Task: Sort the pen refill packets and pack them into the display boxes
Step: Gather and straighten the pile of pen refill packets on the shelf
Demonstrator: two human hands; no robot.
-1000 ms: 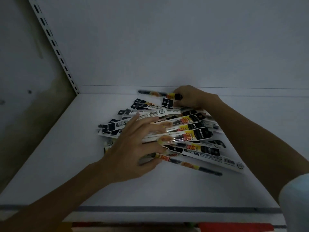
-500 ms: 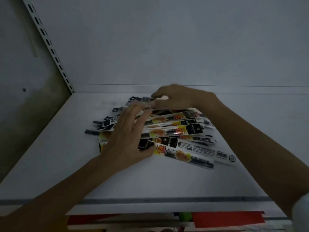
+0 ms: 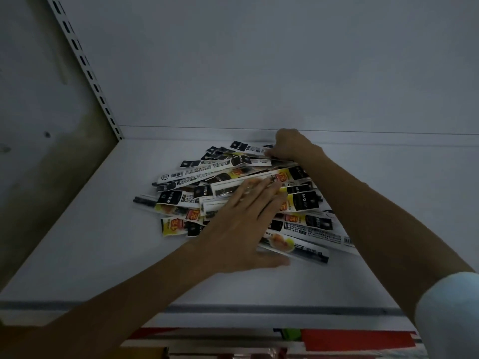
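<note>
A loose heap of long, thin pen refill packets [image 3: 197, 174], black, white and yellow, lies on a white shelf [image 3: 90, 244]. My left hand [image 3: 243, 224] rests flat on the middle of the heap with straight, spread fingers. My right hand [image 3: 293, 145] is at the far edge of the heap near the back wall, its fingers curled down onto the ends of the packets there. Whether it pinches a packet is hidden by the knuckles. No display box is in view.
The shelf is bounded by a grey back wall [image 3: 259, 60] and a slotted upright [image 3: 85, 66] at the left. Its front lip [image 3: 233, 309] runs across the bottom. Red and green items [image 3: 357, 338] show on a lower level.
My left hand has slid right across the heap and lies flatter. My right hand has moved back toward the rear wall. The packets have bunched closer together.
</note>
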